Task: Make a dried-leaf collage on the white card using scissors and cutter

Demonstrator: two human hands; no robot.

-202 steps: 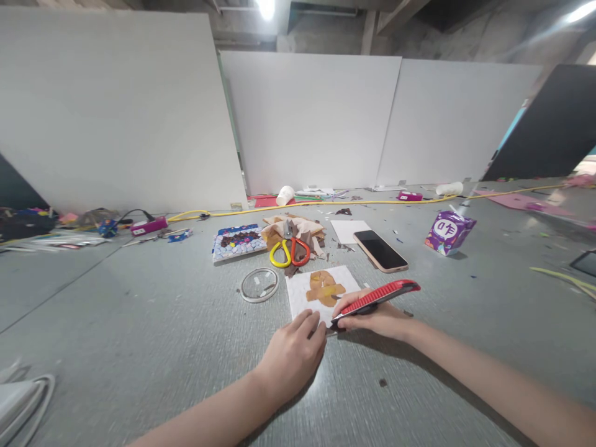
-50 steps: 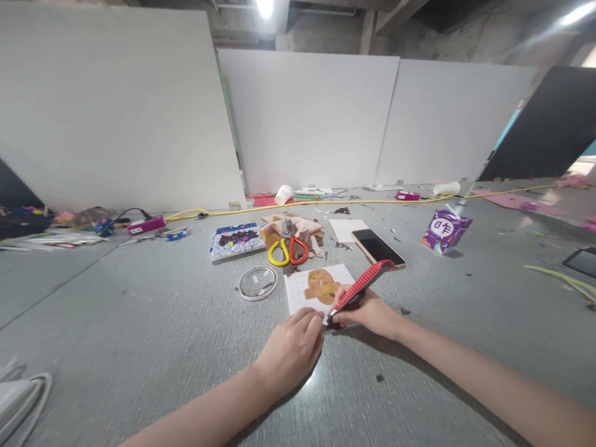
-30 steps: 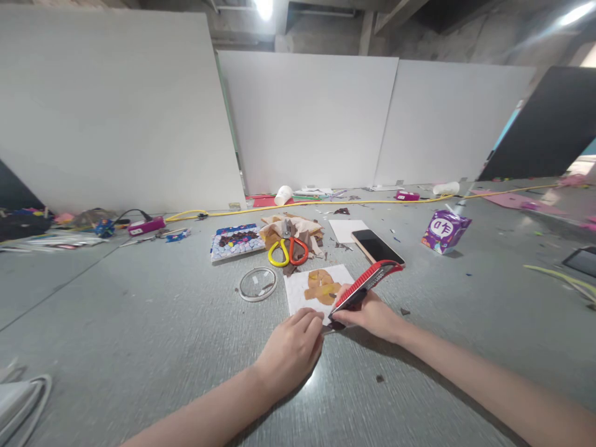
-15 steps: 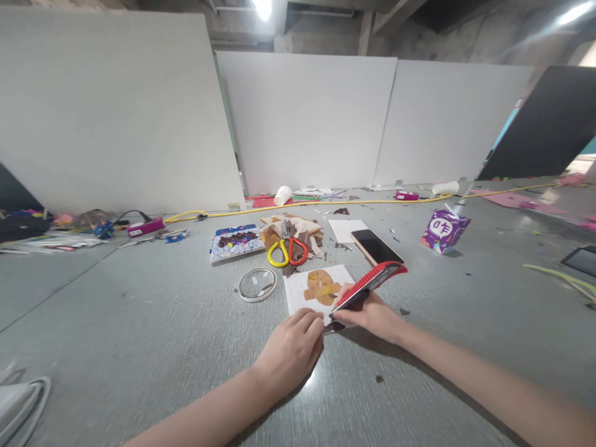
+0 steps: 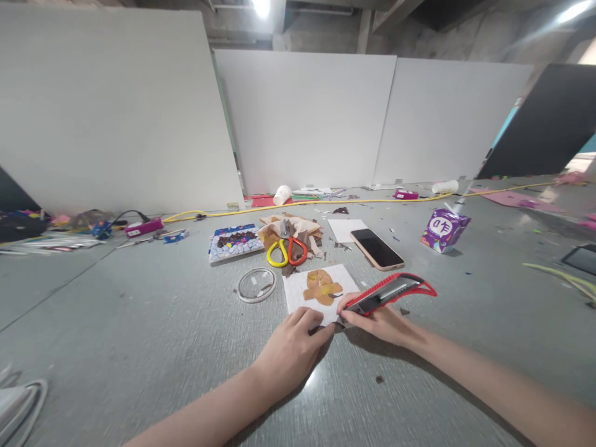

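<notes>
A white card with brown and yellow patches stuck on it lies in front of me. My right hand is closed round a red utility knife, its tip end low by the card's lower right edge. My left hand rests on the card's lower edge, thumb stretched toward my right fingers. A dark scrap shows at that edge, between the two hands. Whether the left fingers pinch it cannot be made out. Beyond the card lie scissors with yellow and red handles.
Left of the card is a roll of tape. Farther back are a mosaic-patterned box, brown scraps, white paper and a phone. A purple drink carton stands to the right. A yellow cable crosses behind.
The knife has moved right and tilted flatter, off the phone's near corner. My right hand has shifted slightly right. My left thumb has stretched out to the right along the card's edge.
</notes>
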